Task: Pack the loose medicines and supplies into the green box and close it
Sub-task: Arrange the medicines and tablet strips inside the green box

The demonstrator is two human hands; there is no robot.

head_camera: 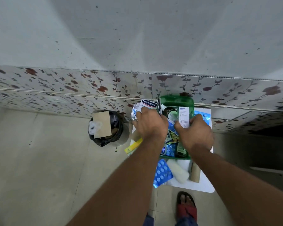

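Your left hand lies fingers curled over the Hansaplast box just left of the green box; whether it grips is unclear. Your right hand pinches a white carton upright over the open green box, which sits on a white counter. A blue blister pack lies near. Floral tiles back it; a bin stands on the floor.

Your left hand hides the lower print of the Hansaplast box. Your right hand covers the green box rim at 3 o'clock. Blister strip lettering is unreadable.
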